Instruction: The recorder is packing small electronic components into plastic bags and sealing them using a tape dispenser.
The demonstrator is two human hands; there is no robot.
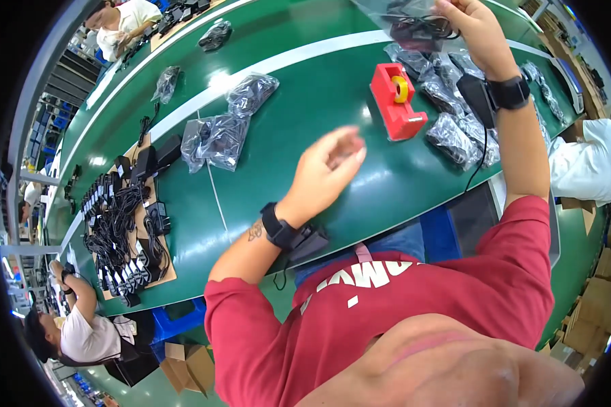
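Left hand (329,169) raised over green table (299,115), fingers loosely curled, empty. Right hand (475,27) lifted near upper edge, pinching clear bag of black cable (407,24). Beneath, left to right: black adapters on cardboard (125,224), filled bags (214,139), red tape dispenser (396,102), bagged pile (455,129).

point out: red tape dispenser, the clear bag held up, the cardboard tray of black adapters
red tape dispenser (395,102), head view, on its red body.
clear bag (407,20), head view, on its plastic middle.
cardboard tray (142,227), head view, on bare cardboard.
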